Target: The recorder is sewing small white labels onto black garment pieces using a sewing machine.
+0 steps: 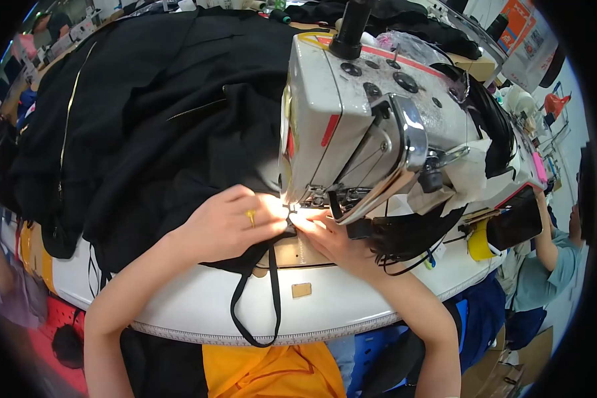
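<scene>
So the black garment [172, 126] is heaped over the left of the white sewing table [338, 312], long axis hard to call in the bunching, but it fans up and left from the needle, the long metal zipper [70, 113] slants toward its lower left, and a thin strap [276, 298] loops over the table's front edge. It's matte and rumpled, with left hand [235, 222] fingertips pinched on its edge and right hand [325, 235] fingertips right beside, grip lost in glare. Below left is a red plastic bin [53, 318], contents unclear.
</scene>
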`<state>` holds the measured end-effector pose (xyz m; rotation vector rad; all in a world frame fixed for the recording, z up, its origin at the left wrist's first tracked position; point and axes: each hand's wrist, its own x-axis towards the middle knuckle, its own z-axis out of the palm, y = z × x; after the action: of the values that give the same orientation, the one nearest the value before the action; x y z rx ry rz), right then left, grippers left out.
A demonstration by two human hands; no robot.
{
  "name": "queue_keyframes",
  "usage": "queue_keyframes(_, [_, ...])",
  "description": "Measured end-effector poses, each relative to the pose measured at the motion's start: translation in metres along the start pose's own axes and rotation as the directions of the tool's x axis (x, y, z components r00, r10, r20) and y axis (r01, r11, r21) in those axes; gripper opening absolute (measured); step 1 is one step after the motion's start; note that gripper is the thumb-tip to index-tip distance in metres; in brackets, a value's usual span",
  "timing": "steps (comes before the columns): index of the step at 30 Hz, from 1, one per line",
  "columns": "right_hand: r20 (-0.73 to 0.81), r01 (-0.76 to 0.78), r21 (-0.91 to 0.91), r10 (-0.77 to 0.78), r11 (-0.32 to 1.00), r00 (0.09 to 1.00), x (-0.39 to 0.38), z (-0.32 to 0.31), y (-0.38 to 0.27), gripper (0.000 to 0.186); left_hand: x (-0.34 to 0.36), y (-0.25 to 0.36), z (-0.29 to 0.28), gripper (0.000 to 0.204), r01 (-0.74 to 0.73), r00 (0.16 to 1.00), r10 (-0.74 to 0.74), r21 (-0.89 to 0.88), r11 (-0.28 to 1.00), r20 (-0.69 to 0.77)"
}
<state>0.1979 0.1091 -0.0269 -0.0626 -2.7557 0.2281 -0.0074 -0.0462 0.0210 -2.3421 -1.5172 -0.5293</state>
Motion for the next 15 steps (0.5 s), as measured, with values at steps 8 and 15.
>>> queue_keyframes(8, [0.003, -0.047, 0.042, 0.047, 0.998, 0.999, -0.003, -0.017, -0.008, 0.036, 0.002, 0.007, 0.0, 0.031, 0.056, 0.997, -0.055, -0.019, 0.998, 0.057])
queue_keyframes(15, [-0.012, 0.112, -0.385, -0.126, 0.916, 0.992, -0.002, -0.011, -0.01, 0.036, 0.008, 0.0, -0.005, 0.032, 0.066, 0.994, -0.064, -0.018, 0.998, 0.093])
